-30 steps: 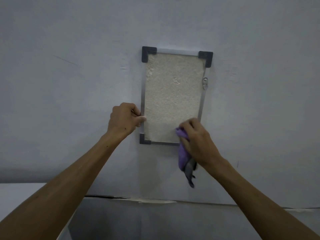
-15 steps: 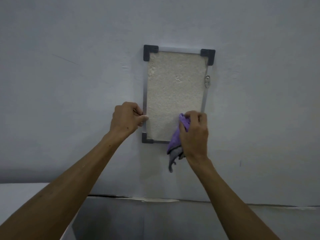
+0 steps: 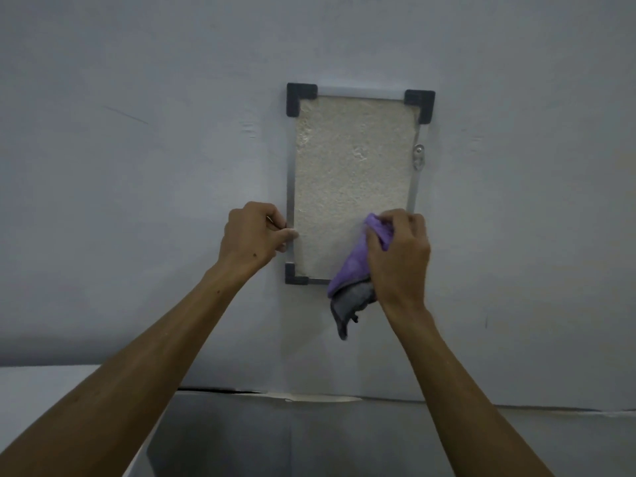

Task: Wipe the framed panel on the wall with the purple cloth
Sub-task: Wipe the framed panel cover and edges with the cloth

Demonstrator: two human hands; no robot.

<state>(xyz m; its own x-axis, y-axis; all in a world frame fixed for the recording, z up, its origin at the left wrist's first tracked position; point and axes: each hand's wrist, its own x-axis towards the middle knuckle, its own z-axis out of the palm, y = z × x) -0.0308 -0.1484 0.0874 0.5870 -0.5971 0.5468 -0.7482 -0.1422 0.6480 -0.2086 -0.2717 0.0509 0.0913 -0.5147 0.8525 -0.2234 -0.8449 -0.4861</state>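
A framed panel (image 3: 351, 166) hangs on the pale wall: a rough cream surface in a thin metal frame with dark corner pieces. My right hand (image 3: 399, 256) grips the purple cloth (image 3: 354, 263) and presses it against the panel's lower right part; the cloth's grey underside dangles below the frame. My left hand (image 3: 251, 235) pinches the frame's left edge near the bottom, thumb on the front. The lower right corner of the frame is hidden behind my right hand and the cloth.
A small metal latch (image 3: 419, 156) sits on the frame's right edge. Below the wall runs a grey ledge (image 3: 309, 435) with a cracked seam (image 3: 275, 394) along its back.
My right hand has carried the cloth upward and slightly left from below the panel's bottom right corner onto its lower right surface. My left hand has kept its hold on the frame.
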